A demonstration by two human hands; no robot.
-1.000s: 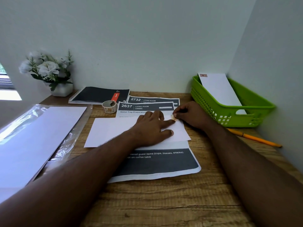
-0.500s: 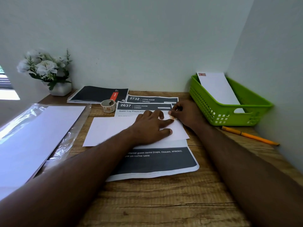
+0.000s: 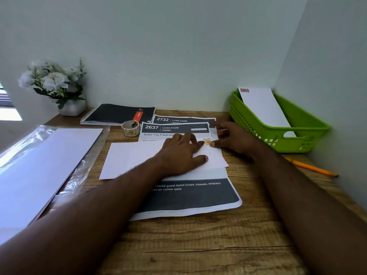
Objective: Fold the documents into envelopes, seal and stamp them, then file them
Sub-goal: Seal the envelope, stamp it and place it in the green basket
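A white envelope [image 3: 131, 157] lies flat on top of printed documents [image 3: 190, 193] in the middle of the wooden desk. A small tan stamp [image 3: 207, 141] sits on its far right corner. My left hand [image 3: 182, 153] presses flat on the envelope, index fingertip beside the stamp. My right hand [image 3: 236, 138] rests at the envelope's right edge with spread fingers, its thumb tip touching the envelope just right of the stamp. A roll of stamps [image 3: 130, 128] stands behind the envelope. A green basket [image 3: 305, 133] at the right holds one stamped envelope [image 3: 264, 108].
A stack of blank envelopes in clear plastic [image 3: 37, 171] lies at the left. A spiral notebook [image 3: 117, 114] and a white flower pot [image 3: 69, 108] stand at the back. An orange pencil [image 3: 311, 167] lies by the right wall. Two more printed sheets [image 3: 178, 121] lie behind.
My right hand has opened and drawn slightly back from the stamp, which now shows uncovered on the envelope corner. My left hand stays pressed on the envelope.
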